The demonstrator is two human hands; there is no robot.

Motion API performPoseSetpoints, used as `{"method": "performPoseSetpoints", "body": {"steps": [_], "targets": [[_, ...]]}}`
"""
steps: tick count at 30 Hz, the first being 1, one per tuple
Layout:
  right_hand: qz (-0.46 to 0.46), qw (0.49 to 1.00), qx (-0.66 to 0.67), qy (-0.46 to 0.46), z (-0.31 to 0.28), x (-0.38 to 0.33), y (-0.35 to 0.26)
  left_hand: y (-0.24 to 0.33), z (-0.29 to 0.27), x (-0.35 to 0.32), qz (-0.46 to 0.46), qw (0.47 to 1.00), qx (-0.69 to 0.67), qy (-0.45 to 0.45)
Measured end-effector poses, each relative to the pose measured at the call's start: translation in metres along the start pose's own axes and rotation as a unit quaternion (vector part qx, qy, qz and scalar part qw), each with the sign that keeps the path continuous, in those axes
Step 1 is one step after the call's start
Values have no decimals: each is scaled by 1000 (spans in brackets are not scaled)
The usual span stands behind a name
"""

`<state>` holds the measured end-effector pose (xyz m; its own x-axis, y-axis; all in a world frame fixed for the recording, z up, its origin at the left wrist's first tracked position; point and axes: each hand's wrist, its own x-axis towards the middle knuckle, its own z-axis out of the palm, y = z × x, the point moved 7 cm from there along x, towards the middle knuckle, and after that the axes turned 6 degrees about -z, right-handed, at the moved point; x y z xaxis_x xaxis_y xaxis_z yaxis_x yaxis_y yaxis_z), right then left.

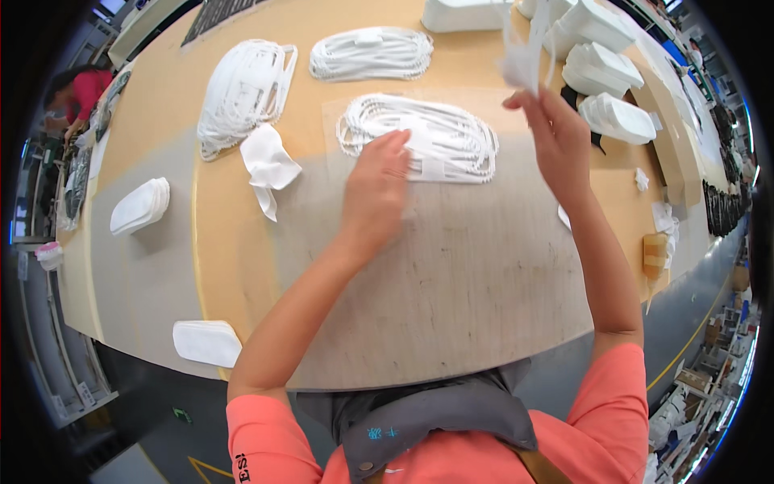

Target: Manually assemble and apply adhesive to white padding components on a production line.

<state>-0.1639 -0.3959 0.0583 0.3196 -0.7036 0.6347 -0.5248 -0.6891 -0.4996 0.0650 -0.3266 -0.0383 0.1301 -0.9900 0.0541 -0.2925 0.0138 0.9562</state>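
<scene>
Your left hand (375, 189) lay flat, fingers loosely spread, pressing on the near edge of a fanned stack of white pieces (427, 137) in the middle of the tabletop (476, 274); it gripped nothing, only rested on top. Your right hand (556, 133) was raised above the tabletop, its fingertips pinched shut on a single thin white piece (524, 56) that hung blurred in the air, up and to the right of that stack. Two more fanned stacks (242, 93) lay farther back and to the left, well apart from your hands. A crumpled white cloth (268, 165) sat just left of the middle stack. White moulded trays (605, 89) were piled at the far right. A small white pile (141, 206) and a flat white pad (207, 343) lay near the left edge.
</scene>
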Motion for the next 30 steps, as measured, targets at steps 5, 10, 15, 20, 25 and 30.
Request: {"method": "performPoseSetpoints", "body": {"steps": [5,10,15,20,25,30], "targets": [[-214,954,-67,-197,34,-103,-60,-31,-16,-77,-362,802,-472,-61],[-115,968,-56,-214,25,-136,-63,-36,-28,-105,-282,906,-314,-22],[61,985,-3,-161,6,-132,-32,-37,-37,-103,-208,956,-208,-9],[52,982,58,-172,26,-110,-42,-27,-40,-104,-177,976,-130,-13],[-58,964,61,-251,76,-95,-66,-27,-55,-106,-139,989,-48,13],[-96,941,76,-315,121,-88,-77,-22,-69,-106,-126,992,23,18]]}}
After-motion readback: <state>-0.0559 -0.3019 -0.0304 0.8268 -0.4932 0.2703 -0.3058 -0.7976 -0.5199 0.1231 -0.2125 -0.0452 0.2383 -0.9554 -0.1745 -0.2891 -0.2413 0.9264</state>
